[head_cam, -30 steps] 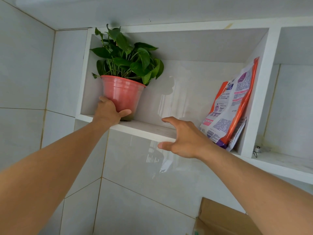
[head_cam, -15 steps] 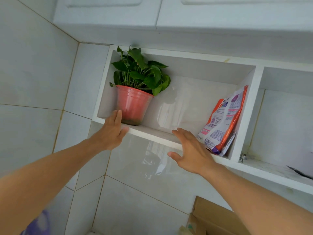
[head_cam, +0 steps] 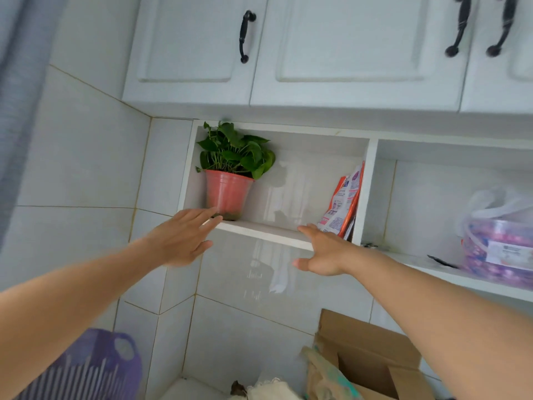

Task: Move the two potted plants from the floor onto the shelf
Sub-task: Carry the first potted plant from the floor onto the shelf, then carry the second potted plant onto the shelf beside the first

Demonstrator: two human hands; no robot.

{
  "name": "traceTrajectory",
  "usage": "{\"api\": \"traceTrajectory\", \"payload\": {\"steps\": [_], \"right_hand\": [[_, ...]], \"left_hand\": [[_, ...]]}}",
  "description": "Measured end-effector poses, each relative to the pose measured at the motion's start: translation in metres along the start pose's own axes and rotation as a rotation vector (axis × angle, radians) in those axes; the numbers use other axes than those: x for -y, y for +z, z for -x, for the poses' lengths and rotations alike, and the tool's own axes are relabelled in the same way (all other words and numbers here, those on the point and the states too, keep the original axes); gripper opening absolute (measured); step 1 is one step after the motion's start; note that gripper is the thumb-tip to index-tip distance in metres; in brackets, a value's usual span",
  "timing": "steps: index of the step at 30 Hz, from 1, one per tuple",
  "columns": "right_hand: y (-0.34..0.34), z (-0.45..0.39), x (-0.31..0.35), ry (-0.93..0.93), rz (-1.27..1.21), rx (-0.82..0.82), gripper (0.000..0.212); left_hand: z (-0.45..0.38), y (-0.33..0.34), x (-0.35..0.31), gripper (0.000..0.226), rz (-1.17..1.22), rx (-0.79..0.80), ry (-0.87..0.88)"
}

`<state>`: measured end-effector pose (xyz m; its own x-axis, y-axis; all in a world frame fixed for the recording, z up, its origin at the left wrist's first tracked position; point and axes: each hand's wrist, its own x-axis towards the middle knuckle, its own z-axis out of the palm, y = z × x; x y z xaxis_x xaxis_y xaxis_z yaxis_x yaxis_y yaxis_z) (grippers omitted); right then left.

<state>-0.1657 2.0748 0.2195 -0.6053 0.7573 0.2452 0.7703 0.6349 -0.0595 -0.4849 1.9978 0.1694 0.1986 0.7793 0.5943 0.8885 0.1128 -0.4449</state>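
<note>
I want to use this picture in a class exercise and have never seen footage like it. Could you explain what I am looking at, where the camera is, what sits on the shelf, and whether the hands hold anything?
There is no machine here: a person wears a wide-angle camera on the head, so you look along their two bare arms. The view tilts up at a white wall shelf under white cupboard doors. In the shelf's left compartment a leafy green plant in a salmon-pink plastic pot stands upright near the left wall. An orange and white printed bag leans against the divider on the right. The next compartment holds a clear plastic bag of purple items. The left hand is open, fingers stretched toward the pot's base, gripping nothing. The right hand is open too, near the shelf's front edge. Only one plant shows here.
</note>
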Motion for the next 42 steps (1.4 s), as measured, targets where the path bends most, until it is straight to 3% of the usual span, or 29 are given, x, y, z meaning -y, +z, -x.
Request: {"api": "traceTrajectory", "payload": {"steps": [9, 16, 23, 28, 35, 42], "right_hand": [[-0.016, 0.088, -0.011, -0.076, -0.107, -0.074, 0.084], [-0.001, 0.163, -0.029, -0.088, -0.499, -0.161, 0.079], [0.019, 0.245, -0.039, -0.131, -0.771, -0.27, 0.077], [0.037, 0.295, -0.037, -0.15, -0.907, -0.198, 0.088], [0.03, 0.338, 0.003, -0.26, -0.97, -0.148, 0.094], [0.035, 0.355, 0.105, -0.403, -1.001, -0.08, 0.093]], "left_hand": [[0.035, -0.109, -0.048, 0.065, -0.228, -0.05, 0.128], [0.067, -0.177, -0.104, 0.061, -0.28, -0.046, 0.207], [0.105, -0.222, -0.182, 0.043, -0.243, -0.102, 0.194], [0.149, -0.243, -0.234, 0.038, -0.209, -0.068, 0.128], [0.203, -0.289, -0.262, 0.033, -0.206, -0.119, 0.076], [0.294, -0.341, -0.235, 0.032, -0.222, -0.111, -0.106]]}}
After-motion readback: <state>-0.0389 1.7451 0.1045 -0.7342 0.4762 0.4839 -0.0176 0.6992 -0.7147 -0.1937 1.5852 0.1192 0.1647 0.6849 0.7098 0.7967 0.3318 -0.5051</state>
